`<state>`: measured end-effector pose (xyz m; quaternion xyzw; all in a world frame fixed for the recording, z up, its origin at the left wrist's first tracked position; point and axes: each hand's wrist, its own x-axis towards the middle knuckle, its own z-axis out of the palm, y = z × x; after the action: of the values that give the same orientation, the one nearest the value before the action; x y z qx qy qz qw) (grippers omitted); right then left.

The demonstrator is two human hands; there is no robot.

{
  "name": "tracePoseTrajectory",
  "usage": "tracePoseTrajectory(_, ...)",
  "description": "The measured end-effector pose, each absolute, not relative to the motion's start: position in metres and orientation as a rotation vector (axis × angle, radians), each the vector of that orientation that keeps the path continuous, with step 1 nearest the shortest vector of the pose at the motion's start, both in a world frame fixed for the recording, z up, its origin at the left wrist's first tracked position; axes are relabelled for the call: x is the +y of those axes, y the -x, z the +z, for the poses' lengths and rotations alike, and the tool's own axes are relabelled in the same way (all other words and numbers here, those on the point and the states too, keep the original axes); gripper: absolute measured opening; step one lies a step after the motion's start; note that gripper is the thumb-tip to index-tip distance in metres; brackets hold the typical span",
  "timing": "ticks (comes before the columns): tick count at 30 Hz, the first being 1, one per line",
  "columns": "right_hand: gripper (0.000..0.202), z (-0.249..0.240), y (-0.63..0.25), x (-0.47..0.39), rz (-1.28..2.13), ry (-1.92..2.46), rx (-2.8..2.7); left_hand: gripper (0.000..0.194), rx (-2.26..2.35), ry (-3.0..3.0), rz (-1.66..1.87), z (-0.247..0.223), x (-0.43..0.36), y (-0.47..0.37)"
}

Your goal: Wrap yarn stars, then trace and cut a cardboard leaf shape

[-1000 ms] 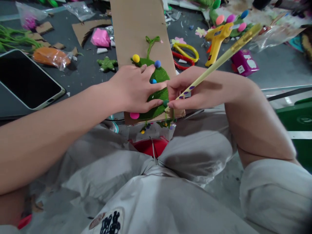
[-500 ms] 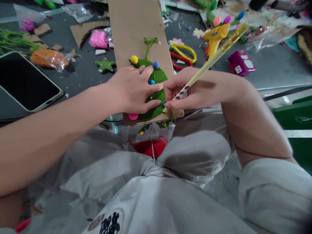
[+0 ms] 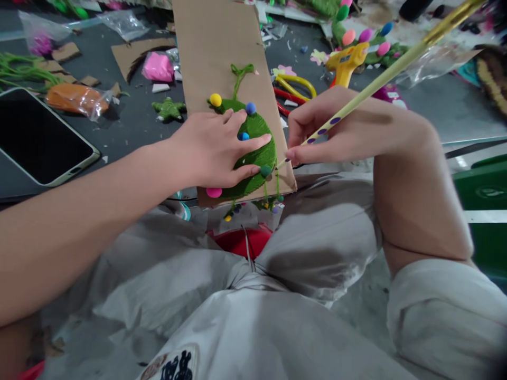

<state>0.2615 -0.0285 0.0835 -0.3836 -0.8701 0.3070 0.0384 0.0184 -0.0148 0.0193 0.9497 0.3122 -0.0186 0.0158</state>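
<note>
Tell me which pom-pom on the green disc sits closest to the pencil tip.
The dark green pom-pom at the green yarn disc's right edge, just left of the pencil tip. The yellow, blue and pink ones lie farther off.

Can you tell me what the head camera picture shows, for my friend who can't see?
A left hand presses a green yarn circle with pom-poms onto cardboard, while the right hand holds a dotted pencil beside it.

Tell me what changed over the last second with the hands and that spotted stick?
The right hand drew rightward, away from the left hand, and tilted the spotted stick so its far end swung up and right; its tip now sits just off the green yarn disc. The grip on the stick stayed. The left hand kept pressing the disc on the cardboard.
</note>
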Motion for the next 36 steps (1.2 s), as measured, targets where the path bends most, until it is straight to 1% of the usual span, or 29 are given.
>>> tracePoseTrajectory(13, 0.002, 0.071, -0.261, -0.041, 1.233, 1.097, -2.581, 0.067, 0.978, -2.965, -0.061, 0.019, -0.013, -0.018)
tracePoseTrajectory(24, 0.004, 0.064, -0.274, -0.038, 1.078, 1.172, -2.519, 0.067, 0.997, -2.935, -0.050, 0.018, -0.014, -0.018)
tracePoseTrajectory(31, 0.004, 0.064, -0.265, -0.045, 1.182, 1.051, -2.563, 0.067, 0.970, -2.965, -0.064, 0.019, -0.013, -0.018)
tracePoseTrajectory(36, 0.005, 0.064, -0.274, -0.035, 1.034, 1.192, -2.566, 0.067, 1.003, -2.966, -0.090, 0.020, -0.015, -0.019)
